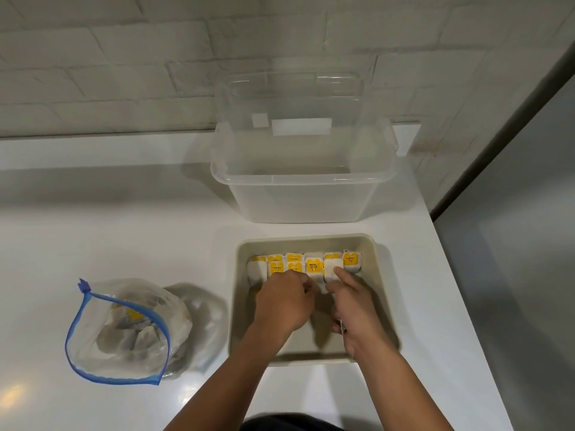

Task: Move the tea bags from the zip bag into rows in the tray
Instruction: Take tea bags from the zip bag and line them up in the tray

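Both hands (314, 303) seemingly adjust tea bags (306, 265) in the tray (384, 284).

Your left hand (284, 301) and right hand (354, 306) hid the near edge of the tea bags (306, 266) in the tray (384, 293); their label print was too small to read.

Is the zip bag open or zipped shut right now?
Open. The zip bag lies on the counter with its blue zip edges spread into a wide loop, and tea bags still show inside it.
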A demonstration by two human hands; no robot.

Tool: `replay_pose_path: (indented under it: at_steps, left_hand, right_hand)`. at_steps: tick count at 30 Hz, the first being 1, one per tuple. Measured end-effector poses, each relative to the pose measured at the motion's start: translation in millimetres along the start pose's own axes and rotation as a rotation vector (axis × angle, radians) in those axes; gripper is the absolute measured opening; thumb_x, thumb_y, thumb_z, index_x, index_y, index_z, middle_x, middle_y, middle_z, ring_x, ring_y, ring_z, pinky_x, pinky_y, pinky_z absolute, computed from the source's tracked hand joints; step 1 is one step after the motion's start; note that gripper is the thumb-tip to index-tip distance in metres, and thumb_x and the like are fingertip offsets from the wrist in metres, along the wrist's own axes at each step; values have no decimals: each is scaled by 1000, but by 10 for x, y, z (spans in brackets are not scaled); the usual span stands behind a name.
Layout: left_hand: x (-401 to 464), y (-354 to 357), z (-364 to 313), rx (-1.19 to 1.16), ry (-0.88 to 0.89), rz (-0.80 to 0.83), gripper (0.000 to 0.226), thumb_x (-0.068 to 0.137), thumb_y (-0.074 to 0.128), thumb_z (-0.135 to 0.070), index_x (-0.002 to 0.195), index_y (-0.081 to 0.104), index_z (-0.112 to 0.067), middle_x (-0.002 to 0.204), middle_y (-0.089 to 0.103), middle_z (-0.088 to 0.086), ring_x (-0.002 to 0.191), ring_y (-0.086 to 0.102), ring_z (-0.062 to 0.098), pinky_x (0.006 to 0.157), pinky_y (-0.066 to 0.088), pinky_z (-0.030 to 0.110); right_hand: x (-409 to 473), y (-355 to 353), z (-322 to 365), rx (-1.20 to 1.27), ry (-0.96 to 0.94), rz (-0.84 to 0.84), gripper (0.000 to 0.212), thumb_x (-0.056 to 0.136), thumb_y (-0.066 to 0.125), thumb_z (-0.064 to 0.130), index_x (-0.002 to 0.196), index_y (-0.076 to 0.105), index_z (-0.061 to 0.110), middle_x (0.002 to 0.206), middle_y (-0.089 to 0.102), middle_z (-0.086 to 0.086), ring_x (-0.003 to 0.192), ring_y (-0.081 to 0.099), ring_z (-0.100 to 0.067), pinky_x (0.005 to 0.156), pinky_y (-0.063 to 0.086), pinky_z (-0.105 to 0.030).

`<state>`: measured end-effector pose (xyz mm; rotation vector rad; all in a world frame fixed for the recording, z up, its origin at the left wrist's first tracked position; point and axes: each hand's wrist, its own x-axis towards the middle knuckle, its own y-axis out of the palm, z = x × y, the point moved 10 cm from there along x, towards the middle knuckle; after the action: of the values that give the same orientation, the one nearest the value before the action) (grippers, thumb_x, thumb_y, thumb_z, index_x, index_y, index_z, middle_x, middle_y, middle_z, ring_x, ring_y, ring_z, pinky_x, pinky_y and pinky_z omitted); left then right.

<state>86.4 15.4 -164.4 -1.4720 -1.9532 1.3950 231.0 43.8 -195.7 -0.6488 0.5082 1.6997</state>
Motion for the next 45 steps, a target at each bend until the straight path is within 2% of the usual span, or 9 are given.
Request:
replay_pose_path:
  at_steps: [12,15,19,23,27,31,35,39,45]
  left_hand:
    - [-97,-127,-50,-58,28,-19,25,94,54,-46,105,73,-34,89,74,-10,91,67,15,75,53,28]
    - [-165,-249,-197,-245,85,-28,14,94,59,-32,98,72,-31,81,71,-11,67,61,2,67,49,25]
    - [-356,-399,-409,-495,227,61,14,90,65,-15,100,68,-25,84,67,-10,56,56,0,57,41,11]
    - [-548,-369,-417,-559,293,191,29,81,80,-23,105,66,-31,94,63,-7,71,63,18,72,53,29]
    - [-525,-437,-388,-539,300,45,16,83,78,-20,93,67,-25,86,63,-11,68,59,4,65,47,14]
    - [-400,-468,-260,-511,236,-88,10,88,74,-20,83,67,-24,76,64,-12,61,56,3,61,42,10]
    - [-235,-398,-148,-479,170,-37,4,92,69,-22,88,68,-20,79,69,-11,66,60,1,66,42,8]
    - [-78,-233,-230,-291,204,71,7,95,64,-23,97,69,-19,85,70,-11,70,59,-3,68,41,8]
    - [189,-28,-564,-33,295,142,11,93,61,-28,99,70,-27,90,74,-4,87,66,21,73,54,36]
  right_hand:
    - [9,16,42,18,-7,-19,38,95,51,17,128,62,31,68,53,2,51,38,-12,43,32,-20]
    - [-79,118,49,249,67,65,17,96,55,25,105,67,19,83,64,2,45,44,-9,40,31,-21]
    - [-126,257,4,713,248,138,33,101,44,34,105,63,8,94,67,-14,84,68,-27,75,52,-33]
    - [-107,238,-54,789,306,88,51,103,35,42,118,65,4,124,60,-19,113,63,-36,97,50,-52]
    - [-216,301,1,842,320,95,53,105,29,41,121,62,4,131,55,-28,107,66,-43,76,57,-49]
    - [-271,246,53,788,250,63,40,103,36,29,114,63,2,121,62,-34,91,71,-42,73,57,-40]
    - [-346,-2,224,483,24,-73,22,96,50,21,99,71,15,97,73,-6,78,67,-17,66,45,-27]
    - [-415,-230,455,329,-201,-179,22,97,52,17,98,73,23,100,73,8,96,66,-6,76,44,-22]
    - [-450,-380,627,349,-329,-199,28,98,46,8,94,73,16,88,72,-4,88,70,-19,78,52,-29]
